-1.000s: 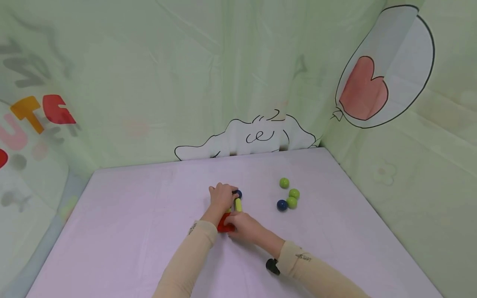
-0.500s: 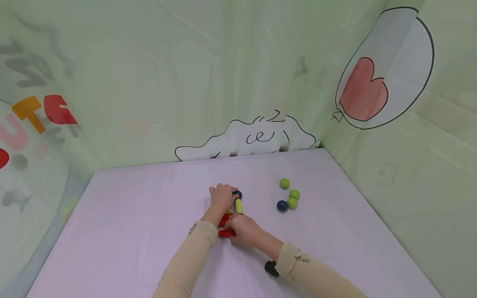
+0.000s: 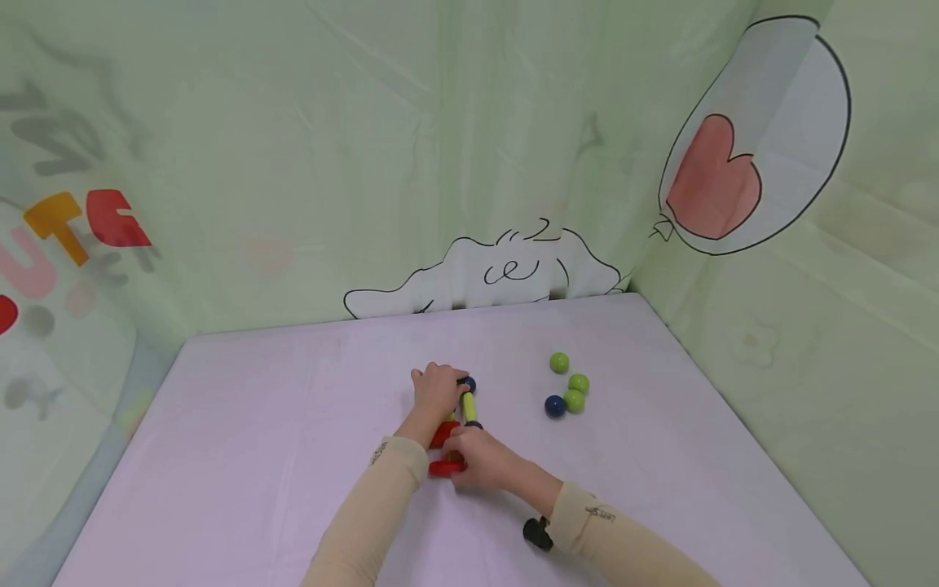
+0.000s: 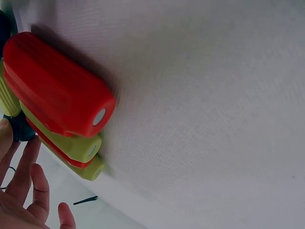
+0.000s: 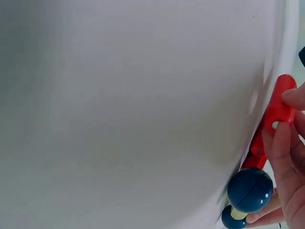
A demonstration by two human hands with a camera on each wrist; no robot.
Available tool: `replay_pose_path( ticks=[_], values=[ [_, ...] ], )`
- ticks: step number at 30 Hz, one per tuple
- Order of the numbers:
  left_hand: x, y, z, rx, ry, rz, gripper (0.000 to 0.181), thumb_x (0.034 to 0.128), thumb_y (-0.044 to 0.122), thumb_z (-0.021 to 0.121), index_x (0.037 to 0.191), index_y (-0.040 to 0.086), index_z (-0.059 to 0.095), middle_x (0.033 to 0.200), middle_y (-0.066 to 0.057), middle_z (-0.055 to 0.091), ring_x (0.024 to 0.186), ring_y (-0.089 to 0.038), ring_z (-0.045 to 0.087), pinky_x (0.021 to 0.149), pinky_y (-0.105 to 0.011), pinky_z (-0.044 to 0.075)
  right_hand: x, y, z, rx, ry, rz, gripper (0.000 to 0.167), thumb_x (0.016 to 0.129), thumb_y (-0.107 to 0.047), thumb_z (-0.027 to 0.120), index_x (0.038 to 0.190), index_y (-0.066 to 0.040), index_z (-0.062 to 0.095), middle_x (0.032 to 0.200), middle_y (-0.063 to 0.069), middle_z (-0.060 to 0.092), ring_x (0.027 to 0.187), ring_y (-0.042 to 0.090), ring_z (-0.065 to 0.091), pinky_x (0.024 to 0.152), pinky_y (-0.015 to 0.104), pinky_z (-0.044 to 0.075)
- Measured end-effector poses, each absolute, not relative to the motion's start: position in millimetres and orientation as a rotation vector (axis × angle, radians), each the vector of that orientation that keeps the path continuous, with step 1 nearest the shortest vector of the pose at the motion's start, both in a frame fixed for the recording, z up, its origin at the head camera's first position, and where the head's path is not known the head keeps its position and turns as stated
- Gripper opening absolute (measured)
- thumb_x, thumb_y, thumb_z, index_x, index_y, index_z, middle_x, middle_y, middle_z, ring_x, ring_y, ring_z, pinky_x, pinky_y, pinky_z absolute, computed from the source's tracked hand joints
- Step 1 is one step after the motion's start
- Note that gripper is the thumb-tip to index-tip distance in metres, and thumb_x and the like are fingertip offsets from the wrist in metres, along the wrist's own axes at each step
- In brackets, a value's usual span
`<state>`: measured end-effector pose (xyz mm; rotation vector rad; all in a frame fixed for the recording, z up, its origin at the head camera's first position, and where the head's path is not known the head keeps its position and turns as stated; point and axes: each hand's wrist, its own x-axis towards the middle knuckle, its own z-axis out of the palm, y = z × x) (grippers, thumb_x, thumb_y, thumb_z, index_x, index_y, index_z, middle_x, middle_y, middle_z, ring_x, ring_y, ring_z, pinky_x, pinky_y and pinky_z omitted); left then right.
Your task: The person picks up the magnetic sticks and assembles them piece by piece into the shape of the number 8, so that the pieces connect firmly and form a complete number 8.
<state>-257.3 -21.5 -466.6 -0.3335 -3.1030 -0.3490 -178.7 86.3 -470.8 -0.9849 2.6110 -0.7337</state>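
Observation:
My left hand (image 3: 438, 390) pinches a dark blue ball (image 4: 21, 129) between thumb and finger. In the head view, a lime-yellow rod (image 3: 469, 405) runs between the far blue ball (image 3: 470, 383) and a near blue ball (image 3: 474, 425). My right hand (image 3: 480, 461) grips a red rod (image 5: 281, 107) by its side, thumb opposite the fingers. That rod lies nearest the body, apart from another red rod (image 3: 443, 434). Close up in the left wrist view, a red rod (image 4: 59, 86) with a metal disc in its end stands before lime rods (image 4: 86, 148) and more red.
Right of the hands lie green balls (image 3: 559, 363), two of them touching, and a blue ball (image 3: 555, 406) against one. A black device (image 3: 538, 534) sits at the right cuff. Pale curtains (image 3: 257, 163) rise behind the lilac table (image 3: 293, 489).
My right hand has drawn a red rod toward the body, away from the other red rod, opening a gap. The near blue ball has come into view. My left hand has stayed put.

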Motion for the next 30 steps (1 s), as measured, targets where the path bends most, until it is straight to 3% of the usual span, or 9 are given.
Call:
replay_pose_path(
  ticks=[17,30],
  values=[
    [-258,-19,-468,-0.322,-3.110,-0.333,0.033,0.0844,0.036,0.064,0.116,0.027,0.065,0.100,-0.001,0.066,0.086,-0.020,0.051,0.085,-0.050,0.033,-182,119,-461,-0.882,2.586,-0.944,0.022,0.074,-0.001,0.071,0.095,-0.005,0.067,0.086,-0.001,0.062,0.074,0.013,0.053,0.063,0.020,0.047],
    [-258,-19,-471,-0.318,-3.107,-0.310,0.034,0.0850,0.037,0.062,0.117,0.028,0.064,0.102,0.000,0.066,0.083,-0.018,0.049,0.079,-0.044,0.033,-197,146,-451,-0.770,2.722,-0.955,0.022,0.073,0.000,0.070,0.093,-0.008,0.067,0.083,-0.002,0.061,0.074,0.012,0.052,0.063,0.024,0.047]
  ],
)
